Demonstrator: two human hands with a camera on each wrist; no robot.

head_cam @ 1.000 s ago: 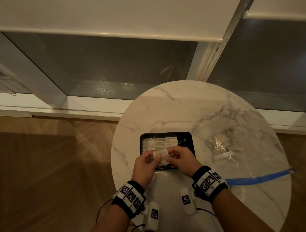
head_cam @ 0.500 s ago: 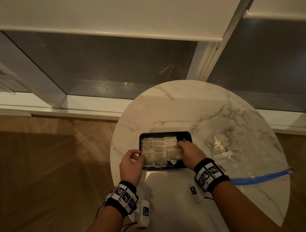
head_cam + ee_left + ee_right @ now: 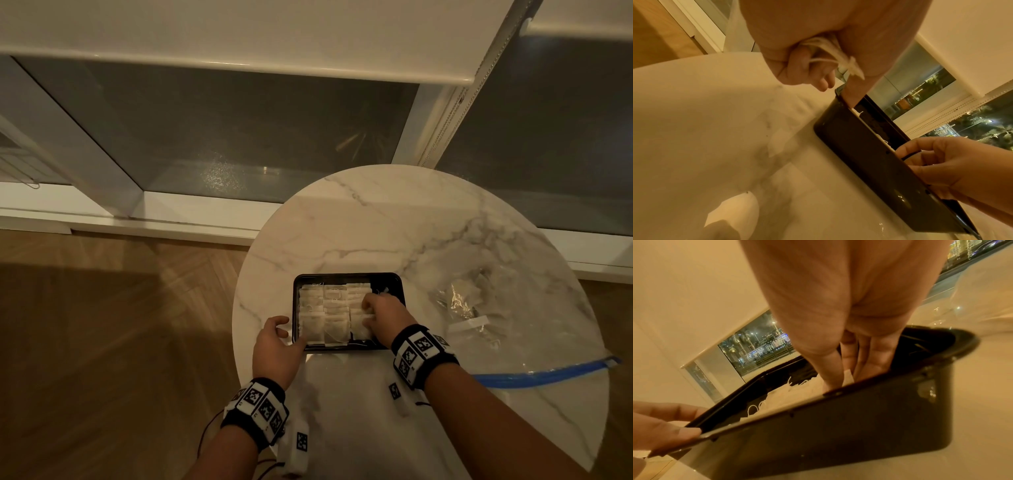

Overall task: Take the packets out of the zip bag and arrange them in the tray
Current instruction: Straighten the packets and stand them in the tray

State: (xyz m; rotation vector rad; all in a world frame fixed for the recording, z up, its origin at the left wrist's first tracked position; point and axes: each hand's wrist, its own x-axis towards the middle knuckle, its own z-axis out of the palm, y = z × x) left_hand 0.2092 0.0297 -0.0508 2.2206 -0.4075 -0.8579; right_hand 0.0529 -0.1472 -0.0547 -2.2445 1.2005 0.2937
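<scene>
Placing step. My right hand (image 3: 380,317) is inside the black tray (image 3: 397,281), fingers (image 3: 831,369) straight-ish, pressing a packet down at the tray's near-right corner w/ the tips, not gripping. My left hand (image 3: 275,346) steadies the tray's near-left corner, thumb over the rim; wrist view shows something white w/ string (image 3: 830,53) tucked in the curled fingers, prob a packet or its tag, can't tell which. Packets (image 3: 329,315) lie in three columns across the tray; right strip of the tray is bare. Tray sits near the table's (image 3: 359,222) near-left edge. Zip bag (image 3: 507,329) lies at the table's right edge, more packets inside, so task is only partway. Next, my guess: release, reach right to the bag, pull another packet.
</scene>
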